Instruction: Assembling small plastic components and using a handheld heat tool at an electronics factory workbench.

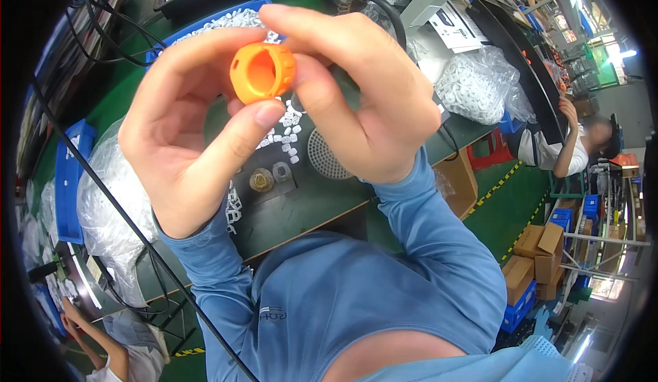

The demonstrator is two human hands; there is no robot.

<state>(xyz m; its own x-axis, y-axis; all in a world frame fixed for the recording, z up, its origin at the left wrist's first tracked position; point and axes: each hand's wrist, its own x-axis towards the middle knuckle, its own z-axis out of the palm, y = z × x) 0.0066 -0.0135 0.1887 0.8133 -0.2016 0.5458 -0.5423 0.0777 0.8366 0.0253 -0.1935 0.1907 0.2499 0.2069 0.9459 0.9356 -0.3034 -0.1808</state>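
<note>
The hollow round plastic casing (pixel 259 79) is super bright orange all over. Long-sleeved cloth shirt (pixel 356 286) is blue with a small dark chest print, the little flat plastic pieces (pixel 286 137) are white, the flat work surface (pixel 281 230) is dark green, and the green floor (pixel 490 217) has yellow-and-black striped tape (pixel 493 189).

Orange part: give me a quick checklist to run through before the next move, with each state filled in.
1. Orange part steadied from both sides: ok, the left hand and right hand both have fingers on it.
2. Opening in view: ok, it faces the camera.
3. Far side undamaged: cannot tell, it is turned away.
4. White pieces gathered up: not ok, several lie loose on the table.
5. Co-worker's hand apart: ok, well off to the right.
</note>
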